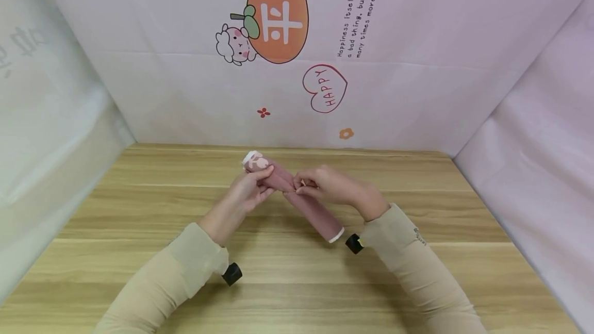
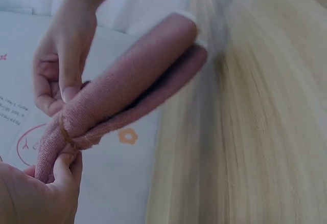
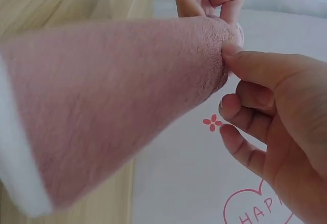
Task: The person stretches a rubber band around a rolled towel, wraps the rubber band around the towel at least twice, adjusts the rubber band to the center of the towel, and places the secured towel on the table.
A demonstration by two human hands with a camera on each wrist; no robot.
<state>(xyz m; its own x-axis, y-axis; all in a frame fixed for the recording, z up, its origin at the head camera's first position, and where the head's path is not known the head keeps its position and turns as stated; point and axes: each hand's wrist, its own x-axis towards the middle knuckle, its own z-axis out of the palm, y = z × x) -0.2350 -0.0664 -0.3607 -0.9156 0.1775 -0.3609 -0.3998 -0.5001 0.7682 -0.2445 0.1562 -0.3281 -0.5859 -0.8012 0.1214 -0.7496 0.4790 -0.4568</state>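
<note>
A rolled pink towel (image 1: pixel 315 213) with white edges and a pale pattern at its far end slants across the middle of the head view, above the table. A thin brown band (image 2: pixel 63 131) cinches it at the waist, and in the left wrist view the cloth flares into two folds beyond it. My left hand (image 1: pixel 246 189) grips the patterned half, thumb on top, close to the band. At the waist, my right hand (image 1: pixel 331 184) pinches the band with thumb and index finger; the right wrist view shows the thumb pressed against the cloth there, other fingers curled.
The wooden table (image 1: pixel 287 298) lies under both forearms. Behind it rises a white printed cloth backdrop (image 1: pixel 185 102), with white cloth walls at left and right. Small black devices (image 1: pixel 232 274) are strapped at both wrists.
</note>
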